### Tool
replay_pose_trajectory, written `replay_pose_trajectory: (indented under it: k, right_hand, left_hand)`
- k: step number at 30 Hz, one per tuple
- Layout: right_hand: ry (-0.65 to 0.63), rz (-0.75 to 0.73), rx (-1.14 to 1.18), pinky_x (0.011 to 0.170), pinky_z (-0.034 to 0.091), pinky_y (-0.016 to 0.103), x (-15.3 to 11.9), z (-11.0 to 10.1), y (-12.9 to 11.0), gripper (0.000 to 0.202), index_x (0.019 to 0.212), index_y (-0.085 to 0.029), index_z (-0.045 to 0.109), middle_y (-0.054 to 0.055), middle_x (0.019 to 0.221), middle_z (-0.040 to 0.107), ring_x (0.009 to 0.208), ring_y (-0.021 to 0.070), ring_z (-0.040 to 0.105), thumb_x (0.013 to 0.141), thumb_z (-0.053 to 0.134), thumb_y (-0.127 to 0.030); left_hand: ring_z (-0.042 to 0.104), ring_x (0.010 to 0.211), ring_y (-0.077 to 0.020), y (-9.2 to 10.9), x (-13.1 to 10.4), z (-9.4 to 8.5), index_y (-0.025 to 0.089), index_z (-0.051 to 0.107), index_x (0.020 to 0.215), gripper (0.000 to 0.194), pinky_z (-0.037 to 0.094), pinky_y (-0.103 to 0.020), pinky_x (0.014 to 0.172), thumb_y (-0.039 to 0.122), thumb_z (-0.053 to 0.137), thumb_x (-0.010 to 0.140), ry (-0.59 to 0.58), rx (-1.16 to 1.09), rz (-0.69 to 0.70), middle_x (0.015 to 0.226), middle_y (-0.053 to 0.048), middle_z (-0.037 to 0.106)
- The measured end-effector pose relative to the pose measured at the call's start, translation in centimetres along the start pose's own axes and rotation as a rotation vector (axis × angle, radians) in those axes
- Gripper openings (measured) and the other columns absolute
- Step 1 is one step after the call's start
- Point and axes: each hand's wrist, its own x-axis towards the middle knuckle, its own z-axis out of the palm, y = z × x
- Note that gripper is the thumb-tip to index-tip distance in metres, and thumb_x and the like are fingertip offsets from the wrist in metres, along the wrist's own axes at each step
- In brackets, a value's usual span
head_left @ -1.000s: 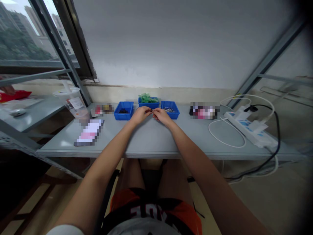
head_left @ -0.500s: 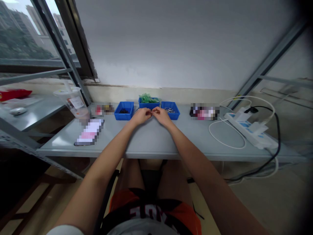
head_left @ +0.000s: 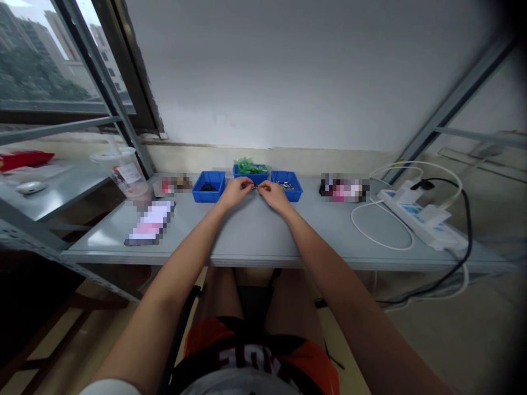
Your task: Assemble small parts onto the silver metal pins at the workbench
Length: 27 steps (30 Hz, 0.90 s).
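My left hand [head_left: 237, 192] and my right hand [head_left: 273, 194] meet over the middle of the grey table, fingertips nearly touching. Both are closed in a pinch. Between them shows a small, thin, dark and shiny piece [head_left: 256, 186], too small to name. Left of my hands stands a blue bin [head_left: 199, 195] with small dark parts in it. Behind them, a second blue bin [head_left: 252, 178] holds green plastic pieces [head_left: 246, 164]. A third blue bin [head_left: 295, 195], beside my right hand, contains small shiny metal pieces [head_left: 285, 185].
A phone [head_left: 150, 222] lies at the left, near a lidded plastic cup [head_left: 128, 175]. Blurred-out items [head_left: 345, 188] lie right of the bins. A white power strip [head_left: 428, 222] with plugs and looping cables occupies the right end. The wall [head_left: 263, 82] rises behind the table.
My fingertips have drawn slightly apart, and the small thin piece between them has come into sight. The bins and the other things stay where they were.
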Motion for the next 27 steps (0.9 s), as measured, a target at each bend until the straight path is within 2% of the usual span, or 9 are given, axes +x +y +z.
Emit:
replay_pose_trajectory:
  k: [7,15,21,27]
  right_hand:
    - [-0.094,-0.056,-0.058,0.065,0.037,0.025,-0.15,0.5,0.27,0.018,0.081,-0.017,0.065,0.0,0.068,0.062,0.065,0.0134,0.053,0.084,0.052,-0.03]
    - [-0.107,-0.045,-0.079,0.063,0.036,0.024,-0.23,0.42,0.02,0.018,0.081,-0.017,0.065,-0.001,0.066,0.06,0.063,0.0129,0.051,0.084,0.051,-0.028]
    - [-0.094,-0.076,-0.105,0.065,0.036,0.024,-0.17,0.46,0.28,0.016,0.081,-0.018,0.065,0.0,0.068,0.062,0.066,0.013,0.052,0.084,0.051,-0.025]
    - [-0.1,-0.088,-0.123,0.062,0.035,0.024,-0.19,0.42,0.18,0.018,0.079,-0.018,0.064,-0.001,0.065,0.059,0.063,0.0128,0.051,0.085,0.05,-0.027]
  left_hand:
    - [0.063,0.088,-0.0174,-0.11,0.08,0.22,0.015,0.07,0.092,0.019,0.048,-0.027,0.078,0.025,0.054,0.087,0.042,0.034,-0.004,0.096,-0.008,0.071]
    - [0.064,0.08,-0.0167,-0.43,0.17,0.11,0.015,0.07,0.085,0.014,0.047,-0.027,0.075,0.024,0.058,0.084,0.073,0.068,-0.032,0.087,-0.006,0.072]
    - [0.063,0.08,-0.0167,-0.3,0.05,0.0,0.015,0.069,0.087,0.014,0.048,-0.027,0.076,0.021,0.057,0.084,0.041,0.093,0.026,0.089,-0.006,0.071]
    - [0.063,0.084,-0.0178,-0.09,-0.01,-0.02,0.015,0.07,0.095,0.019,0.048,-0.028,0.08,0.022,0.055,0.085,0.018,0.109,0.003,0.096,-0.007,0.071]
